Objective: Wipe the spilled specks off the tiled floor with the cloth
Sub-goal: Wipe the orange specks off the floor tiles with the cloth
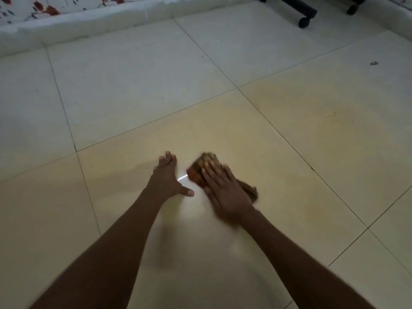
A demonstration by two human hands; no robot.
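A brown and orange cloth [201, 167] lies bunched on the pale tiled floor [289, 121] in the middle of the view. My right hand [225, 192] presses flat on top of it with straight fingers, and the hand and cloth look blurred. Just to its left, my left hand [166, 177] rests flat on the floor, fingers spread and thumb out, apart from the cloth. A few small dark specks [202, 56] dot the tiles farther away. A larger grey speck [374, 63] lies far right.
A low white skirting [89, 25] below a floral-patterned wall runs along the far left. The black wheeled base of a chair [305, 13] stands at the top right. Dark grout lines cross the floor diagonally.
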